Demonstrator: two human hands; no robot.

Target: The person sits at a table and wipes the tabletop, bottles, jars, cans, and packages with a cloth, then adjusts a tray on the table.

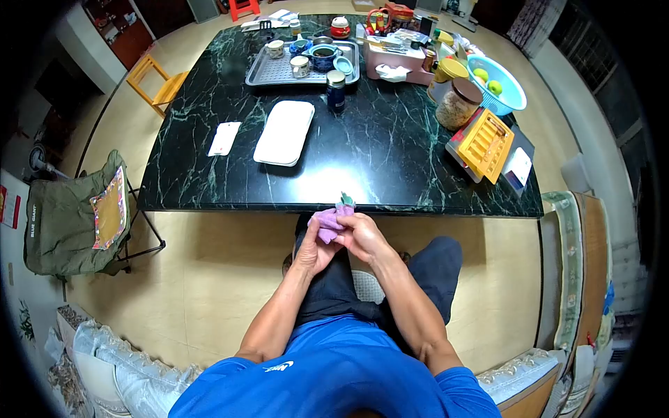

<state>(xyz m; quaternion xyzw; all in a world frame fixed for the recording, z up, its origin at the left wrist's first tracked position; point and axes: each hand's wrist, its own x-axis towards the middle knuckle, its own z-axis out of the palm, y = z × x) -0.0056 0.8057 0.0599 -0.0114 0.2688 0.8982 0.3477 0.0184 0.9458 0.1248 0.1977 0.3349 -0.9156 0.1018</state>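
Just in front of the table's near edge, both my hands hold a small purple cloth. My left hand grips its left side with the thumb up along it. The fingers of my right hand pinch the cloth's right side. A small green-tipped object sticks up out of the cloth's top end; its lower part is covered, so I cannot tell what it is. Beyond my hands, a white shallow tray lies on the dark marble table.
A white card lies left of the tray. Farther back are a dark jar and a grey metal tray with cups. At right stand a lidded jar, a yellow case and a blue fruit basket. A folding chair stands left.
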